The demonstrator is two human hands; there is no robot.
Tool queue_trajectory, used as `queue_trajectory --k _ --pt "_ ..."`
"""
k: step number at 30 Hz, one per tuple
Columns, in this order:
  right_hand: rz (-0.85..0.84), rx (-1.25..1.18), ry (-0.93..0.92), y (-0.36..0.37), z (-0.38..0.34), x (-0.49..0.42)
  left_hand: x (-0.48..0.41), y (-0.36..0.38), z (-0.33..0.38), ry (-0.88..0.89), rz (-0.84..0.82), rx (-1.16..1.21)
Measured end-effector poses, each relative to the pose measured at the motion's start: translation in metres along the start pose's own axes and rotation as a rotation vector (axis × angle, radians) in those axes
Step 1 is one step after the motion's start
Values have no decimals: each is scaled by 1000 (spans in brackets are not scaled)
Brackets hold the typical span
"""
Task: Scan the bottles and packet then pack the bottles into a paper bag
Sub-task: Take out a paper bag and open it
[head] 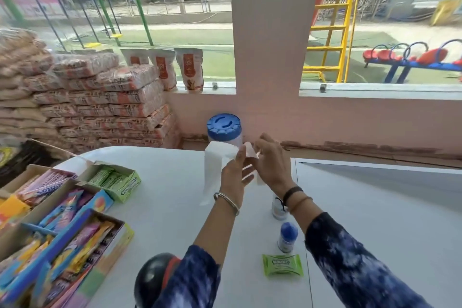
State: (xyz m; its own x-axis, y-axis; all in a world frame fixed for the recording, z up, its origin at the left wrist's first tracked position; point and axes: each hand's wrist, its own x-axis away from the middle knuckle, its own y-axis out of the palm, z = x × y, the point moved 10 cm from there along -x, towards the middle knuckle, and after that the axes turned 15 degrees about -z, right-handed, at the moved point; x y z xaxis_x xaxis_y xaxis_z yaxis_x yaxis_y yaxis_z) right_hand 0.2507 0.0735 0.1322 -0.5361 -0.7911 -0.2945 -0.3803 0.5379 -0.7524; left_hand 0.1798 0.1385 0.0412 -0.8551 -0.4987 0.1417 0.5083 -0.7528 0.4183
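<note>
- Both hands, left [233, 170] and right [271, 162], pinch the white paper bag [217, 165] open (pull its mouth wide).
- Bottles [287, 237] and packet [282, 264] wait on the counter [175, 207] below, near the wrists.

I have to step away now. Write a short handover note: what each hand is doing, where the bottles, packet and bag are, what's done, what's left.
Left hand: grips the white paper bag, held up above the counter.
Right hand: pinches the bag's other edge, apparently pulling it open.
Blue-capped bottle stands on the white counter, near the front edge. A second small bottle stands just behind it, partly hidden by the right wrist.
Green gum packet lies in front of the bottles.
Done: bag picked up. Whether scanning is done cannot be told.
Left: finish opening the bag, put both bottles in.
</note>
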Motion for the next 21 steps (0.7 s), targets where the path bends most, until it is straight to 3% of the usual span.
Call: queue_trajectory --k 3,7,10,13,15,18,21 --pt "-287 -120 174 53 36 -12 -8 -42 -17 -83 204 -59" --pt "-509 -415 242 75 50 -20 -14 -63 -19 -88 219 -102" --pt "-514 -675 301 77 56 -22 -21 -69 -18 -75 189 -112" --pt "-320 -940 389 69 73 -27 -22 -77 -15 -56 213 -88" --pt "-213 -758 366 59 80 -35 -22 -84 -13 -59 253 -65" --pt "-392 -258 260 78 57 -39 -28 -82 -15 -104 258 -31" --pt "-464 -77 229 85 39 -39 -36 -83 -16 -164 282 -136"
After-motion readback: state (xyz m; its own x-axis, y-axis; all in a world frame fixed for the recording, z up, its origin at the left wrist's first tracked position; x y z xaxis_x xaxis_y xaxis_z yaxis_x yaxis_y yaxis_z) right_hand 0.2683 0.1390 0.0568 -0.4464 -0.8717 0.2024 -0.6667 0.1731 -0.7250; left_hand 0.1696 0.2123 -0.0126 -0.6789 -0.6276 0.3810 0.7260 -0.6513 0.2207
